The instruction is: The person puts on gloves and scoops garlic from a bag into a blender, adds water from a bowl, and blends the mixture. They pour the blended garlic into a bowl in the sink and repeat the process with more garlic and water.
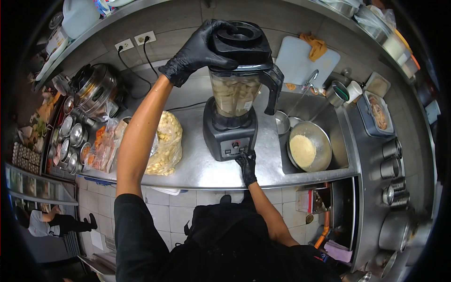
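A blender with a grey base [231, 136] stands on the steel counter, its clear jar [233, 91] filled with pale chunks. My left hand [199, 51], in a black glove, is closed over the black blender lid [240, 42], with the thumb along its front edge. At the base's front, my right hand [246, 168], also gloved in black, touches the control panel near the right switch. Its fingers are slightly apart and hold nothing. Left of the blender sits a clear plastic bag [165, 145] of pale yellow pieces.
A steel bowl [322, 145] with yellowish contents sits in the sink [343, 157] at right, near a tap. A white cutting board [305, 56] leans on the wall. Packaged food and small metal bowls crowd the left. Another person [47, 221] is far left.
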The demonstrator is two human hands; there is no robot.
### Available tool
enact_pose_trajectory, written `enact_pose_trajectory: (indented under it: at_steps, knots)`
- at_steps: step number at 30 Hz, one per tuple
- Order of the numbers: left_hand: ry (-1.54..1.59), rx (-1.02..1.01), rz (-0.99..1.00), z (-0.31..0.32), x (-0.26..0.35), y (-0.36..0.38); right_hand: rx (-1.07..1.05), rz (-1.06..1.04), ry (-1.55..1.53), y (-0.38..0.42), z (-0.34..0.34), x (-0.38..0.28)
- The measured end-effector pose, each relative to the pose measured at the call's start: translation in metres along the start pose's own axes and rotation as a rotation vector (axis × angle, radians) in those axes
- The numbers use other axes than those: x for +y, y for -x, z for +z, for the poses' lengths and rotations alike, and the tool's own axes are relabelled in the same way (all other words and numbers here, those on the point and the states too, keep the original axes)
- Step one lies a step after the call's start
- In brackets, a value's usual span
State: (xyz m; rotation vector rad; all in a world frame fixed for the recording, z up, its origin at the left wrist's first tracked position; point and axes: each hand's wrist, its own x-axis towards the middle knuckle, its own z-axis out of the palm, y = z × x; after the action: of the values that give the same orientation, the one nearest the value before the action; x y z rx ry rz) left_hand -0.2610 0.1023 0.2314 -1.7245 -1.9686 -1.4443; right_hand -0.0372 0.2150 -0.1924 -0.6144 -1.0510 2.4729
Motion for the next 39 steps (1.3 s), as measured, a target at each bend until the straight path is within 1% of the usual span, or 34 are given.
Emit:
enact_pose_trajectory:
  at_steps: [8, 14, 16, 20, 28, 39]
  knots:
    - [-0.013, -0.019, -0.002, -0.0018, -0.0004, 0.0009, -0.006, 0.013, 0.039, 0.0002, -0.0013, -0.0004]
    - [-0.003, -0.002, -0.028, -0.0012, 0.0, 0.0019, -0.028, 0.024, -0.029, 0.0011, -0.0011, -0.0026]
    - [0.002, -0.003, -0.027, -0.0014, -0.0018, 0.0019, -0.016, 0.008, 0.037, 0.002, 0.0, -0.003]
    - [-0.009, 0.022, -0.017, -0.001, -0.0044, 0.0016, -0.017, -0.003, 0.013, 0.0008, -0.0005, -0.0005]
    - [-0.031, -0.004, -0.023, -0.0011, 0.001, 0.0021, -0.014, -0.041, 0.024, 0.0028, 0.0025, -0.0021]
    - [-0.025, 0.003, -0.031, -0.0011, -0.0017, 0.0028, 0.002, -0.003, 0.014, 0.0045, 0.0045, -0.0062]
